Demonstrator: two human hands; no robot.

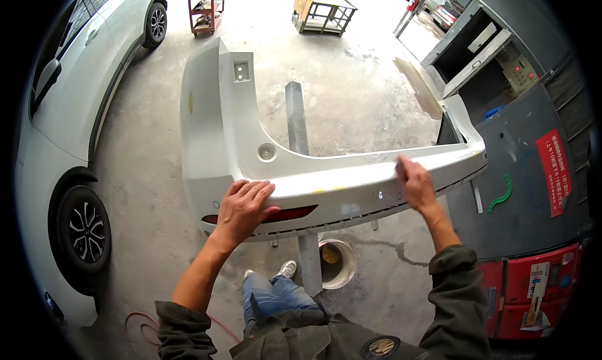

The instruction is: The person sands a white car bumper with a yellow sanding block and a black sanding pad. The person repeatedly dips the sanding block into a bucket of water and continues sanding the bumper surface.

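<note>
Head: reflector (290,214) partly behind left hand (244,204)

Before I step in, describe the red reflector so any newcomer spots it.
Start at the white car bumper, mid-picture. Low on it, the left hand partly hides the reflector. Unlike the small round outline nearby, it is long, tapered and red.

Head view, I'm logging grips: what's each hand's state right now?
Left hand: open, resting on the white rear bumper.
Right hand: curled; whether it holds anything can't be told.
</note>
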